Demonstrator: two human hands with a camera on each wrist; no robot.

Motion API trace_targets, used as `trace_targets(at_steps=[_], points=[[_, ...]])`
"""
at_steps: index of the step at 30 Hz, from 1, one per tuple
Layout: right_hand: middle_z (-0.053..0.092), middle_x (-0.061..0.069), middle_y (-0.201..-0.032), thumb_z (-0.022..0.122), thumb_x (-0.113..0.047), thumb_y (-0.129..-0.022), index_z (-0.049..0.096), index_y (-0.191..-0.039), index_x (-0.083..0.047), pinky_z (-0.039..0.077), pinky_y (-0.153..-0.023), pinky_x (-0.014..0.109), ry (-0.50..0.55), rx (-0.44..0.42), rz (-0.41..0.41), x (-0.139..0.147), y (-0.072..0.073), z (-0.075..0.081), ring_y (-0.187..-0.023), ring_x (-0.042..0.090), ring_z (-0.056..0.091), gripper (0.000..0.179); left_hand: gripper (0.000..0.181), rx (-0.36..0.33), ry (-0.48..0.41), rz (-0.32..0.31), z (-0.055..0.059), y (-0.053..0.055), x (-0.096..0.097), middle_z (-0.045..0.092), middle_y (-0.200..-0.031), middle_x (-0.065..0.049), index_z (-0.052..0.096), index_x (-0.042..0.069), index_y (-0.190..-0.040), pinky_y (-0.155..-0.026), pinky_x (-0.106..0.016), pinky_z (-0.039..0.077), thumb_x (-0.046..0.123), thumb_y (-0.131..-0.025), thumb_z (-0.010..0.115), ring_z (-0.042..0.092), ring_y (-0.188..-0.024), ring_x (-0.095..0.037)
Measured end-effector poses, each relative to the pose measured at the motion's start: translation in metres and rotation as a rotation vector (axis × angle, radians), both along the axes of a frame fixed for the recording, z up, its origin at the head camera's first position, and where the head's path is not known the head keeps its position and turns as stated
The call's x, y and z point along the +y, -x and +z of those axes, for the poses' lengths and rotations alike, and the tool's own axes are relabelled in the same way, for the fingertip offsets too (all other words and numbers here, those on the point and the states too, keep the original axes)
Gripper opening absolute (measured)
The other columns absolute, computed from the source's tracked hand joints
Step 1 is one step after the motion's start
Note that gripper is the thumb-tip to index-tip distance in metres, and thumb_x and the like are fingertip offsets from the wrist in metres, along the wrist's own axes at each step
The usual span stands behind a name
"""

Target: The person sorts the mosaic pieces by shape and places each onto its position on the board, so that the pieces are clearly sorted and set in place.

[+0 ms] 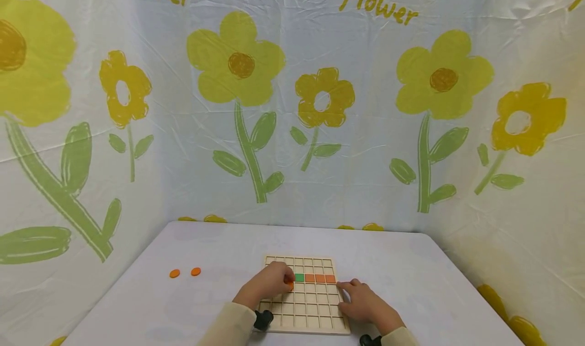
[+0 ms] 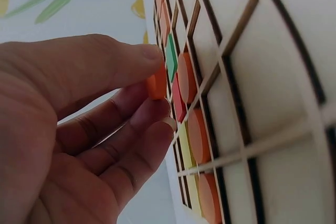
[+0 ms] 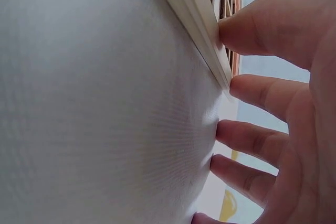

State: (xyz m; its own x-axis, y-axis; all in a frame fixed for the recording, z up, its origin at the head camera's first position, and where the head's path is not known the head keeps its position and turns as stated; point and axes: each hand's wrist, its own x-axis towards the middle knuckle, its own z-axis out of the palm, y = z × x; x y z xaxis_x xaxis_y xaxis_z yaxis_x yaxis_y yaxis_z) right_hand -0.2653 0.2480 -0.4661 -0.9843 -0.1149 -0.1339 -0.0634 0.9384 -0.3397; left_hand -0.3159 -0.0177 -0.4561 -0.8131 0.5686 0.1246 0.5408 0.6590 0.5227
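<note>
My left hand (image 1: 271,281) is over the left part of a wooden grid board (image 1: 320,324). In the left wrist view, its thumb and fingers pinch an orange disc (image 2: 156,84) held on edge close to the grid. Near the fingertips, the board holds a green tile (image 2: 171,59), a red tile (image 2: 178,99), yellow tiles (image 2: 186,148) and several orange discs (image 2: 199,136). Orange square tiles (image 1: 320,278) continue the row right of the green one. My right hand (image 1: 365,302) has its fingers spread at the board's right edge, thumb and index fingertips on the frame.
Two more orange discs, one further left (image 1: 174,273) and one beside it (image 1: 195,271), lie on the white table (image 1: 151,305) left of the board. A flower-printed cloth (image 1: 292,193) hangs behind the table and at both sides.
</note>
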Motion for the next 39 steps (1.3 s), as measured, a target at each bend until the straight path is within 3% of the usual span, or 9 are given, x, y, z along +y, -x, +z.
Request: trace_targets(at_steps=[7, 23, 31, 39], points=[[0.054, 0.015, -0.128, 0.067, -0.032, -0.083, 0.059, -0.131, -0.013, 0.042, -0.096, 0.061, 0.006, -0.004, 0.001, 0.000, 0.000, 0.001, -0.116, 0.038, 0.051, 0.052, 0.008, 0.024, 0.069, 0.023, 0.001, 0.000, 0.015, 0.064, -0.083, 0.007, 0.074, 0.010, -0.091, -0.071, -0.026, 0.048, 0.009, -0.085, 0.070, 0.050, -0.075, -0.007], [0.056, 0.014, -0.126, 0.066, -0.029, -0.083, 0.059, -0.130, -0.011, 0.043, -0.096, 0.060, 0.008, 0.005, 0.011, 0.000, -0.001, 0.003, -0.114, 0.038, 0.053, 0.051, 0.007, 0.152, 0.241, -0.019, -0.003, 0.002, 0.041, 0.065, -0.080, 0.005, 0.074, 0.011, -0.086, -0.069, -0.022, 0.049, 0.006, -0.084, 0.070, 0.052, -0.074, -0.005], [0.055, 0.015, -0.126, 0.067, -0.030, -0.083, 0.059, -0.130, -0.012, 0.042, -0.096, 0.061, 0.012, -0.007, 0.004, -0.001, 0.000, 0.002, -0.115, 0.039, 0.052, 0.051, 0.007, 0.148, 0.261, -0.021, 0.003, -0.001, 0.040, 0.064, -0.078, 0.005, 0.074, 0.011, -0.086, -0.068, -0.022, 0.049, 0.006, -0.084, 0.070, 0.053, -0.073, -0.005], [0.055, 0.015, -0.127, 0.067, -0.030, -0.083, 0.059, -0.130, -0.012, 0.043, -0.095, 0.061, 0.018, -0.010, 0.009, 0.000, 0.000, 0.002, -0.116, 0.039, 0.052, 0.052, 0.007, 0.120, 0.245, -0.024, 0.000, 0.002, 0.038, 0.066, -0.083, 0.005, 0.075, 0.011, -0.089, -0.070, -0.023, 0.050, 0.008, -0.086, 0.069, 0.056, -0.076, -0.006]])
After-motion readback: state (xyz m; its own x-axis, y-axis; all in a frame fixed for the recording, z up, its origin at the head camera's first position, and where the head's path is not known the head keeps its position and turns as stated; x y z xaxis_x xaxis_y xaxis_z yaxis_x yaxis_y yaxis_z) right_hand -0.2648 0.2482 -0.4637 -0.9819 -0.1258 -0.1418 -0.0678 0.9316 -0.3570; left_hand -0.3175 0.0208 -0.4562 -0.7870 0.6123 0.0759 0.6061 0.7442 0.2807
